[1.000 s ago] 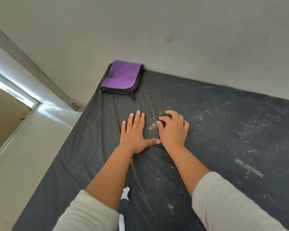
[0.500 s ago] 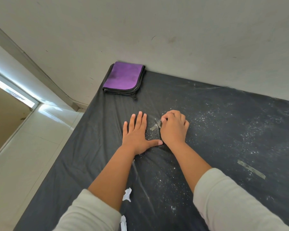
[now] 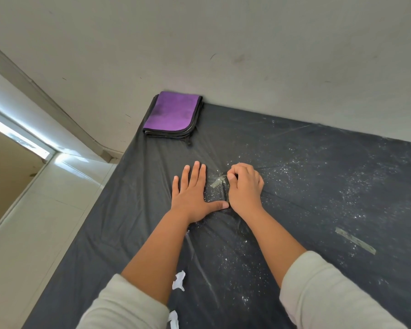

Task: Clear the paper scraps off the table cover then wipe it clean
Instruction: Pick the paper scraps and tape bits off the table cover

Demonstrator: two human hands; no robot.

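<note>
A dark table cover (image 3: pixel 318 191) is dusted with white specks. My left hand (image 3: pixel 192 195) lies flat on it, fingers straight, holding the cover down. Just to its right my right hand (image 3: pixel 244 188) has its fingers curled, thumb and forefinger pinching the end of a small pale strip of tape or paper (image 3: pixel 217 182) stuck to the cover. A second pale strip (image 3: pixel 355 240) lies at the right. White paper scraps (image 3: pixel 179 280) sit near my left sleeve, with another scrap (image 3: pixel 173 319) at the bottom edge.
A folded purple cloth (image 3: pixel 172 115) with black edging lies at the cover's far left corner against the grey wall. The table's left edge drops to a pale tiled floor (image 3: pixel 45 210).
My right hand's fingers have curled tighter onto the strip's end and shifted slightly. The left hand stays flat in the same place.
</note>
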